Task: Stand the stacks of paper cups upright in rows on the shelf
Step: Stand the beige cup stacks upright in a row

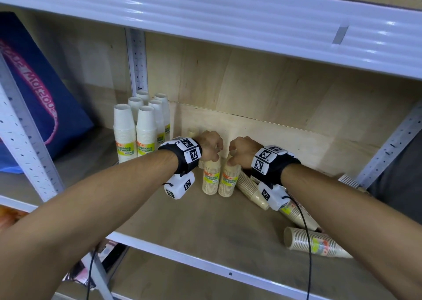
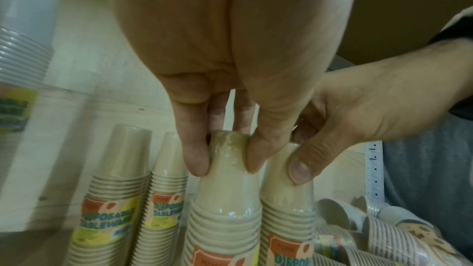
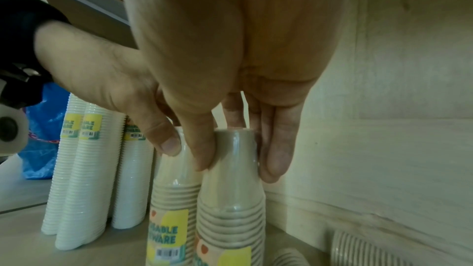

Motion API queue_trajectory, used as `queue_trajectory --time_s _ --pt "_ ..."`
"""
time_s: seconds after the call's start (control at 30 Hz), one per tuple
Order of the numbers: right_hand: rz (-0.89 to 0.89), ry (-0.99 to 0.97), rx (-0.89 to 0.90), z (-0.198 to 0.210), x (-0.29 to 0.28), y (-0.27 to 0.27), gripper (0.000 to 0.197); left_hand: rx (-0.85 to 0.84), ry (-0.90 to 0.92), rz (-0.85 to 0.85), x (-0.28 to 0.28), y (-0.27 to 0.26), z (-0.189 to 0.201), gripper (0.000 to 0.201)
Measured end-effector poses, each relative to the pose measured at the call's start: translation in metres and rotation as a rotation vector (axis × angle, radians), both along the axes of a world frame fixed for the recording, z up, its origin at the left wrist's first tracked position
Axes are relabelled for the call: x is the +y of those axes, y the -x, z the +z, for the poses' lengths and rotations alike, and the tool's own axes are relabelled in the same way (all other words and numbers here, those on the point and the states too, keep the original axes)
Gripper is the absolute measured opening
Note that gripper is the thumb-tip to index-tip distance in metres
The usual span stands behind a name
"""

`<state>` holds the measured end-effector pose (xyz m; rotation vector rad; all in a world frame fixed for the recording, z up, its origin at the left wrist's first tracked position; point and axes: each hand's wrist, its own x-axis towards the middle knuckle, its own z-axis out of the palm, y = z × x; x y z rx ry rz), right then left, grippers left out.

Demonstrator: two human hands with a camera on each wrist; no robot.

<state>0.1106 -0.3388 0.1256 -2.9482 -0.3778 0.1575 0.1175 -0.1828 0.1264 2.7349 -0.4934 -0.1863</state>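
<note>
1. My left hand (image 1: 211, 145) pinches the top of a tan cup stack (image 1: 211, 177); thumb and fingers (image 2: 195, 159) curl round its top cup.
2. My right hand (image 1: 242, 151) pinches the top of a second tan cup stack (image 1: 229, 178) in the same way, fingers (image 3: 277, 149) curled down its far side.
3. Both stacks stand upright, bases up, side by side and touching, mid-shelf (image 1: 182, 219).
4. Behind them, toward the back wall, two more tan stacks (image 2: 110, 199) stand upright.
5. Far left, six white cup stacks (image 1: 141, 128) stand in two rows by the shelf post (image 1: 137, 60).
6. To the right, several tan stacks (image 1: 251, 190) lie tipped over; one lying stack (image 1: 315, 242) rests near the front edge.
7. A blue bag (image 1: 34, 82) sits beyond the shelf's left end.
</note>
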Motion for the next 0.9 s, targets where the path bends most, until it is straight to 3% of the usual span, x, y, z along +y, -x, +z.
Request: queue_trajectory --time_s 0.27,0.73,0.9 --pt "0.015 -0.05 -0.052 -0.008 0.032 -0.029 0.025 -0.053 0.017 0.118 0.032 -0.012 0.009 0.038" --pt "0.073 -0.07 -0.063 -0.02 0.062 -0.06 0.042 -0.068 -0.041 0.233 0.049 -0.028 -0.01 0.039" --pt "0.087 -0.085 -0.065 -0.022 0.063 -0.064 0.034 -0.068 -0.029 0.244 0.051 -0.034 -0.014 0.044"
